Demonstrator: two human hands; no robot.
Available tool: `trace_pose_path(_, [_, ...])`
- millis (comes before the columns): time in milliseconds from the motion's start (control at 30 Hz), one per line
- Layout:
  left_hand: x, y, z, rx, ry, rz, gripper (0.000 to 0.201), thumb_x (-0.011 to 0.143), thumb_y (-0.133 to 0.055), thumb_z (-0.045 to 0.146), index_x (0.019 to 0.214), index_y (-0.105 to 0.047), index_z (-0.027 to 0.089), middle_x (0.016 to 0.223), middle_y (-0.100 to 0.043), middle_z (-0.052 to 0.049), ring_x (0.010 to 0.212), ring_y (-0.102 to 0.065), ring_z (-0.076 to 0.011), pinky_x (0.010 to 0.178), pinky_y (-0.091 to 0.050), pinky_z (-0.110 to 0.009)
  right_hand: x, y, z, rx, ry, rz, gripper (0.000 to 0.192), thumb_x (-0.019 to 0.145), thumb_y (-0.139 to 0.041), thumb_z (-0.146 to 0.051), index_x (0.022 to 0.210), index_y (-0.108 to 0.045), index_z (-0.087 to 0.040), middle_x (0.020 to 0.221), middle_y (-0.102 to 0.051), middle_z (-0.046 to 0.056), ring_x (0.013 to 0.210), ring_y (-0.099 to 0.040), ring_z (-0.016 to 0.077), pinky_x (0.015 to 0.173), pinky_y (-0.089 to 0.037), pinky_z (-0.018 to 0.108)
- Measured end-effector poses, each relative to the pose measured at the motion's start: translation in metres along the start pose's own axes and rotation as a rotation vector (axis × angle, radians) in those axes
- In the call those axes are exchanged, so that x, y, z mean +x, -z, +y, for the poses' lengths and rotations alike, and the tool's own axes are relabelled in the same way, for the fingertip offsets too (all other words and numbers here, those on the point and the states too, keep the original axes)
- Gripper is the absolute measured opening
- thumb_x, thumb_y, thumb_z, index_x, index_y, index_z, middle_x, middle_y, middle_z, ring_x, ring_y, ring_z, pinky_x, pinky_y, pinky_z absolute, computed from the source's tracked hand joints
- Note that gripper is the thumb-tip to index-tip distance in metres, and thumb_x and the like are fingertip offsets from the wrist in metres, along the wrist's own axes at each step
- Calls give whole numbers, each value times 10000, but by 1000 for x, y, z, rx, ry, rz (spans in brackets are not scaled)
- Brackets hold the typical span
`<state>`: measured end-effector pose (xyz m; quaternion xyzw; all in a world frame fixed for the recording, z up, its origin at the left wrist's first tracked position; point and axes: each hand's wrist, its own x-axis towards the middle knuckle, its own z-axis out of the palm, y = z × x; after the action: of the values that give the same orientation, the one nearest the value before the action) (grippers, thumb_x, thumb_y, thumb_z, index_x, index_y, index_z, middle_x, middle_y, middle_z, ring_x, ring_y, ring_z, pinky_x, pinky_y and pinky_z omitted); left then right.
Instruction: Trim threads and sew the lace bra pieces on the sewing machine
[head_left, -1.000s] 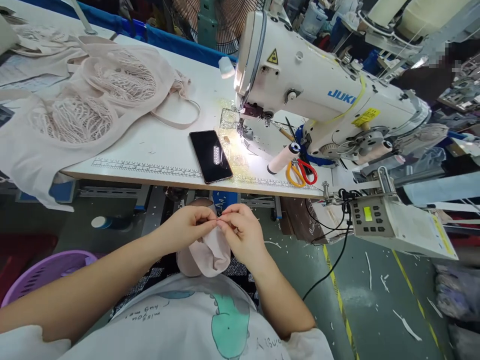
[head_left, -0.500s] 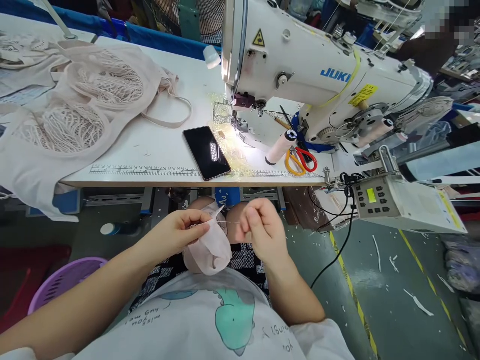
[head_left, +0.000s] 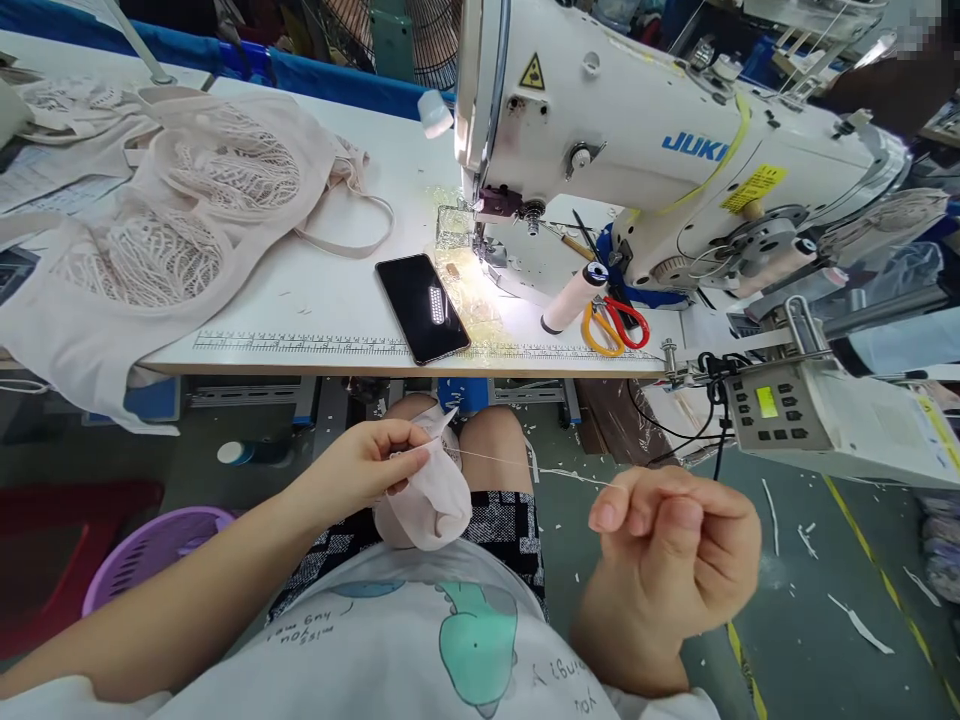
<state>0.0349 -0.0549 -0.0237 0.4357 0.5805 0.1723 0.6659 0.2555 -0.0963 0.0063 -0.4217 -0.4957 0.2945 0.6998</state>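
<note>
My left hand (head_left: 367,462) pinches a small pale pink fabric piece (head_left: 431,495) over my lap, below the table edge. A thin thread (head_left: 517,463) runs taut from that fabric out to my right hand (head_left: 671,545), whose fingers are closed on the thread's end, well to the right of the fabric. Both hands are below and in front of the white sewing table (head_left: 315,300).
A white JUKI sewing machine (head_left: 637,160) stands on the table with a phone (head_left: 422,307), a thread cone (head_left: 571,298) and orange-red scissors (head_left: 611,325) beside it. Pink lace garments (head_left: 157,230) lie at the left. A control box (head_left: 840,420) hangs right; a purple basket (head_left: 154,540) sits low left.
My right hand has moved away from the fabric to the right and down, drawing the thread out long. My left hand stays on the fabric piece.
</note>
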Motion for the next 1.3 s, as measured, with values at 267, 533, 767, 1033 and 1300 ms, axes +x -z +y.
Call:
trace_pose_path(267, [0, -5, 5, -16, -25, -16, 385, 645, -573, 480, 743, -528, 110, 566, -442, 24, 470, -366, -11, 407, -261, -94, -3, -21, 37, -379, -83, -786, 168, 826, -435, -122, 885, -577, -188, 848, -582, 49, 808, -554, 133, 696, -471, 268])
trace_pose_path(533, [-2, -6, 8, -26, -34, -16, 329, 650, -581, 423, 736, -549, 107, 545, -446, 25, 462, -369, -10, 399, -257, -97, -14, -39, 60, -475, -38, -766, 235, 797, -451, -171, 918, -651, -153, 690, -528, 44, 649, -509, 128, 560, -427, 244])
trace_pose_path(767, [0, -6, 7, -12, -29, -16, 340, 660, -571, 431, 751, -548, 105, 561, -451, 26, 465, -369, -10, 402, -260, -98, -13, -38, 61, -471, 0, -768, 245, 793, -445, -170, 900, -660, -121, 679, -516, 50, 604, -492, 120, 529, -402, 239])
trace_pose_path(1033, [1, -6, 5, 8, -34, -24, 365, 669, -571, 443, 770, -566, 92, 610, -489, 7, 495, -390, -12, 448, -320, -102, -13, -39, 61, -483, 0, -777, 244, 793, -443, -179, 883, -661, -118, 661, -510, 47, 600, -490, 117, 520, -400, 224])
trace_pose_path(1300, [2, -5, 4, -5, -30, -31, 357, 672, -574, 435, 777, -563, 94, 595, -478, 15, 486, -385, -7, 433, -307, -93, -13, -38, 60, -473, 15, -759, 255, 797, -428, -181, 880, -660, -115, 650, -507, 46, 599, -489, 115, 513, -396, 219])
